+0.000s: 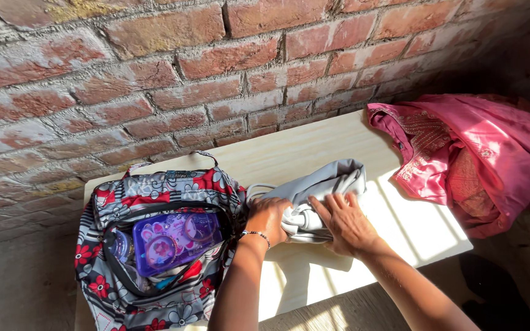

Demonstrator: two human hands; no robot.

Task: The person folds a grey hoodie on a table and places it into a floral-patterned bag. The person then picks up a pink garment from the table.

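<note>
A grey folded garment (326,184) lies rolled on a pale wooden table (412,227). My left hand (269,219), with a thin bracelet at the wrist, grips the rolled end of the garment nearest the bag. My right hand (345,222) presses flat on the same roll from the right, fingers spread over the cloth. To the left stands an open floral bag (118,202) in grey, red and black. Inside it lie a purple plastic box (173,242) and a clear bottle (119,245).
A pink embroidered garment (473,153) is heaped at the table's right end, hanging over the edge. A red brick wall (216,73) runs along the far side of the table. Strong sunlight falls across the table top to the right of my hands.
</note>
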